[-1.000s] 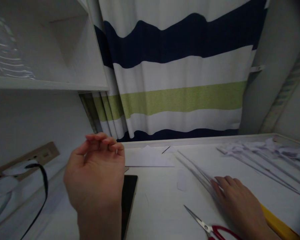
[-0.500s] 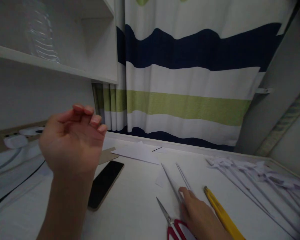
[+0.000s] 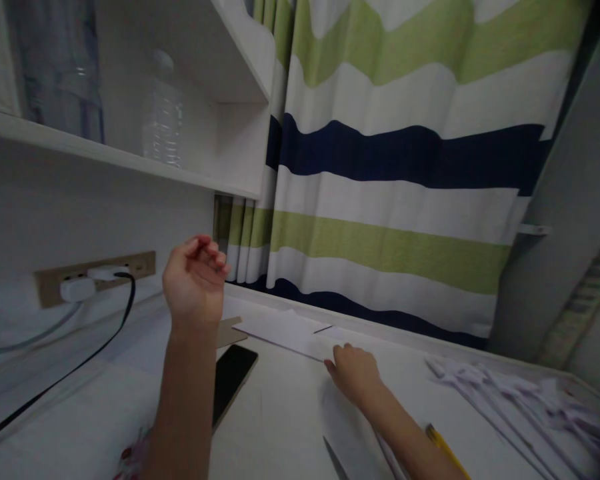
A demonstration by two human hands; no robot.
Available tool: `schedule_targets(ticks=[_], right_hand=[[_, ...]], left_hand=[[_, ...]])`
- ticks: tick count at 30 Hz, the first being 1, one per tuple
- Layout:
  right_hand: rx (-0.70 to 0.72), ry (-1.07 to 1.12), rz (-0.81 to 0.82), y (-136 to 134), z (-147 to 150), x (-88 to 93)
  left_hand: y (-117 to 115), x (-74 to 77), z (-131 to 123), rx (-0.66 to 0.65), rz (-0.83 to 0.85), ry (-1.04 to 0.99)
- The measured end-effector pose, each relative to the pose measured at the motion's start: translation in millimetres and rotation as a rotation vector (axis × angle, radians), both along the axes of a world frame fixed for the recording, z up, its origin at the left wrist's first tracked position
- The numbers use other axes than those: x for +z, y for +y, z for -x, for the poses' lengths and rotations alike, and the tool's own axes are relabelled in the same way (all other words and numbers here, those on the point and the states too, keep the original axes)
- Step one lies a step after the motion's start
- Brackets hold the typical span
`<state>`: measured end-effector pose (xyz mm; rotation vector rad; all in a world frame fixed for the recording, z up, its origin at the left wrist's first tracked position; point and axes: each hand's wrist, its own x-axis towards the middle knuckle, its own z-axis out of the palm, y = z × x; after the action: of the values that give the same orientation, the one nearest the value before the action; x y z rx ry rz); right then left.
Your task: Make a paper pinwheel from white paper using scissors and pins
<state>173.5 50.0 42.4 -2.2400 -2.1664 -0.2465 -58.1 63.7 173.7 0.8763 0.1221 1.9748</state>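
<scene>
Item: right hand (image 3: 355, 373). Changed position. It has come off the strips (image 3: 389, 459) and gone to the far side of the table (image 3: 280, 427), at the near right corner of the paper (image 3: 283, 335). Fingers bent, thumb towards the paper's edge; whether it pinches the sheet or merely rests there, I cannot tell.

Item: left hand (image 3: 195, 280). Unchanged in posture: raised above the table, palm turned up, fingers loosely curled, nothing seen in it.

Item: strips. Now out of the hand's reach-point, at the near side, partly hidden beneath the right forearm.

Item: paper. Flat at the far edge of the table, right of the card (image 3: 230, 331); a thin dark piece (image 3: 323, 329) at its right end.

Item: scissors (image 3: 333, 455). Near side, left of the strips; only the blade shows. Handling: none.

Item: yellow tool (image 3: 446, 450). Near side, right of the right forearm, apart from the hand; partly out of view.

Item: phone (image 3: 233, 383). Just right of the left forearm, dark screen up.

Item: pile (image 3: 520, 400). Far to the right, long pale sticks with crumpled white bits; not touched.

Remark: the work seems to have passed from strips to paper, with one hand active and both tools idle.
</scene>
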Motion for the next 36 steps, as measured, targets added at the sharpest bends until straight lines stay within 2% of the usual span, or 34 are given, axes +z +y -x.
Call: schedule_targets(ticks=[2,4,7,12,20,23,26,30,33,36], right_hand=[[-0.009,0.028,0.020,29.3,5.1,-1.4],[-0.039,0.065,0.035,52.0,6.4,-10.1],[-0.083,0.114,0.056,69.9,5.1,-28.5],[-0.061,0.165,0.059,75.9,0.0,-43.3],[-0.076,0.210,0.034,77.6,2.6,-53.3],[-0.036,0.282,-0.001,76.2,3.6,-55.8],[0.054,0.393,-0.054,76.2,-0.3,-46.4],[0.205,0.554,-0.223,69.4,-10.0,-11.2],[0.256,0.643,-0.447,47.9,-15.0,24.0],[0.272,0.663,-0.705,11.9,-16.9,53.5]], left_hand=[[-2.7,-0.8,7.3,-0.053,-0.004,0.034],[-5.9,0.0,14.7,-0.071,-0.011,0.095],[-10.5,0.9,25.4,-0.091,-0.018,0.122],[-16.8,-0.4,30.0,-0.097,-0.025,0.078],[-19.0,1.1,11.6,-0.084,-0.028,0.142],[-16.1,1.0,5.5,-0.080,-0.016,0.179],[-7.9,-1.0,1.7,-0.082,-0.004,0.212],[4.7,-4.4,-4.2,-0.112,0.037,0.269],[2.2,-5.6,-13.7,-0.163,0.066,0.325],[-11.4,-8.9,-24.9,-0.203,0.039,0.364]])
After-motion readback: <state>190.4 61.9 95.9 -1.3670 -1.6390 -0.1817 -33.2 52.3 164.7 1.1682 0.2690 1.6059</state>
